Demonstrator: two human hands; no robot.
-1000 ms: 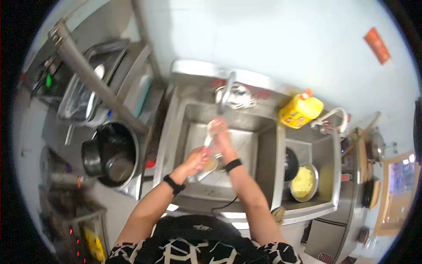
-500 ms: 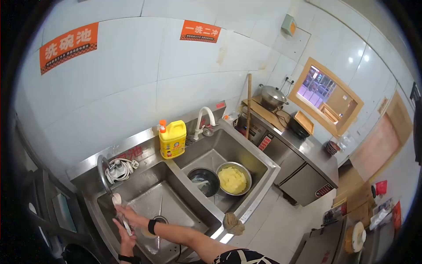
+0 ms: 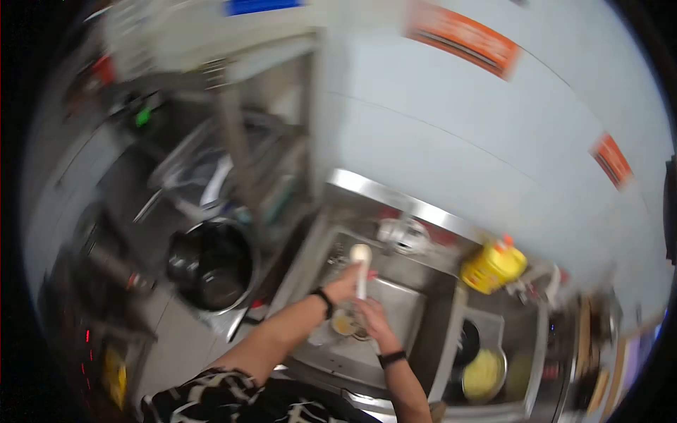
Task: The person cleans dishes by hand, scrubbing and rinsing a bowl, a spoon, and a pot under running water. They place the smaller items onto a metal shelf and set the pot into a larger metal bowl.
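Over the left sink basin [image 3: 398,310], both my hands are closed around a white long-handled spoon [image 3: 362,276]; its pale, rounded end points toward the wall. My left hand [image 3: 343,283] grips it close to that end. Lower on the handle, my right hand [image 3: 374,321] is wrapped around it. Motion blur softens the fingers and the spoon's exact shape. Beneath my hands, a yellowish round item [image 3: 343,325] lies by the drain.
A yellow jug [image 3: 492,266] with an orange pump stands behind the sinks. The right basin holds a pot of pale yellow pieces [image 3: 482,375] and a dark pot [image 3: 467,343]. At left are a large metal pot [image 3: 243,271] and a metal rack [image 3: 236,127].
My view has swung left, bringing the rack and large pot into sight. My left hand is now nearer the spoon's rounded end, and my right hand is lower on the handle.
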